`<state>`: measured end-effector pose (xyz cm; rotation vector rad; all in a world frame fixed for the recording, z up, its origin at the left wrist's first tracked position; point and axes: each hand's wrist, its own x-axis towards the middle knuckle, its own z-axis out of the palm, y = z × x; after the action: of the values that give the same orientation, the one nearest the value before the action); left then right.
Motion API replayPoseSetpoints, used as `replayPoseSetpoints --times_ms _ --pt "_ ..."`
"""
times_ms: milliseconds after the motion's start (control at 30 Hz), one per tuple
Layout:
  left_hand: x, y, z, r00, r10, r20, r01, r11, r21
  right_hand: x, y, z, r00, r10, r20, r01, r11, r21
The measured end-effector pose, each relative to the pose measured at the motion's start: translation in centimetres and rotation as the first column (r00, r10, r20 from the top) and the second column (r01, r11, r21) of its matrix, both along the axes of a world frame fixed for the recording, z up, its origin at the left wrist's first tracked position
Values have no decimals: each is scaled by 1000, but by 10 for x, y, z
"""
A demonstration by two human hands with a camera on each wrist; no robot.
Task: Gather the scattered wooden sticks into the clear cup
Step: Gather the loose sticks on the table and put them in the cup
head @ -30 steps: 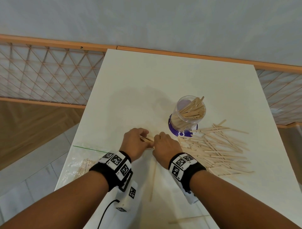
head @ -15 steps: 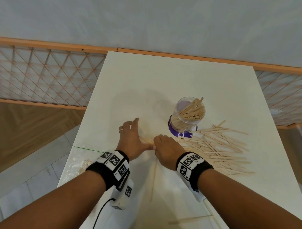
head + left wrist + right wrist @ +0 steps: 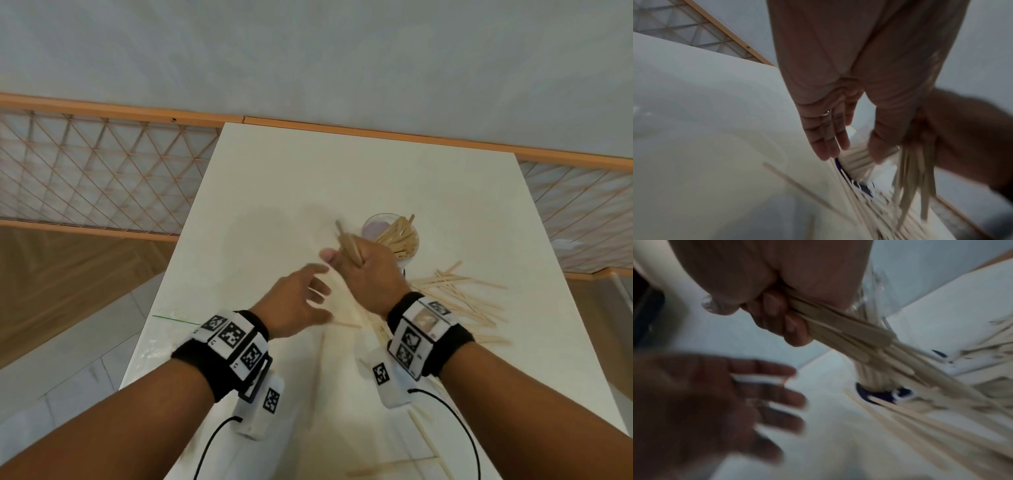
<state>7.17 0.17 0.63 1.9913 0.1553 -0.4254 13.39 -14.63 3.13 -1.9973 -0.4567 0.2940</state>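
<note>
The clear cup (image 3: 394, 236) stands on a purple base at mid-table, partly filled with wooden sticks. My right hand (image 3: 352, 262) is raised just left of the cup and grips a bundle of sticks (image 3: 347, 245) in its curled fingers; the right wrist view shows the bundle (image 3: 838, 326) fanning out towards the cup (image 3: 873, 368). Below and to the left, my left hand (image 3: 317, 294) hovers with straight, spread fingers (image 3: 828, 139) and holds nothing. A pile of scattered sticks (image 3: 459, 298) lies right of the cup.
A few loose sticks (image 3: 424, 435) lie near the table's front edge, and one (image 3: 321, 346) lies between my wrists. A clear zip bag (image 3: 164, 342) sits at the table's left edge. A lattice railing (image 3: 102, 171) runs behind the white table (image 3: 308, 178).
My right hand has risen off the table with a bundle of sticks and moved up towards the cup. My left hand has let go of the sticks, opened and drawn back.
</note>
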Motion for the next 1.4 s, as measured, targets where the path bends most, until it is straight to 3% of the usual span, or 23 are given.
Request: replayPoseSetpoints --times_ms 100,233,367,600,767,900,967,1033,1100,1167,1233,1400 --pt "2 -22 1 995 -72 -72 70 997 -40 4 -1 41 986 -109 -125 141 948 286" --pt "16 -53 19 989 -143 42 147 982 -122 6 -6 73 983 -50 -178 144 810 568" --pt "21 -67 28 986 -149 -75 123 953 -278 5 -11 70 982 -91 -167 171 804 569" --pt "14 -60 28 958 -242 -155 198 946 -257 0 -11 54 950 -177 -257 298 754 585" --pt "19 -51 45 958 -236 -161 169 923 -347 -7 -13 41 940 -93 -328 273 781 562" --pt "24 -47 44 973 -203 -109 177 962 -209 -4 -21 40 878 -30 -477 337 748 572" --pt "23 -46 30 955 -275 -109 276 961 0 5 -25 50 868 -104 -486 393 743 542" --pt "19 -40 10 919 -361 -159 393 860 324 19 -29 67 862 -210 -461 462 699 545" --pt "13 -31 -9 881 -410 -237 471 709 525 37 -33 86 848 -315 -426 523 626 579" --pt "7 -25 -25 836 -464 -295 540 597 593 55 -34 97 833 -424 -355 551 591 589" --pt "5 -25 -38 800 -516 -306 581 540 610 68 -31 96 821 -489 -294 562 604 566" --pt "11 -38 -52 795 -560 -233 558 524 644 71 -24 47 831 -530 -168 556 779 290"
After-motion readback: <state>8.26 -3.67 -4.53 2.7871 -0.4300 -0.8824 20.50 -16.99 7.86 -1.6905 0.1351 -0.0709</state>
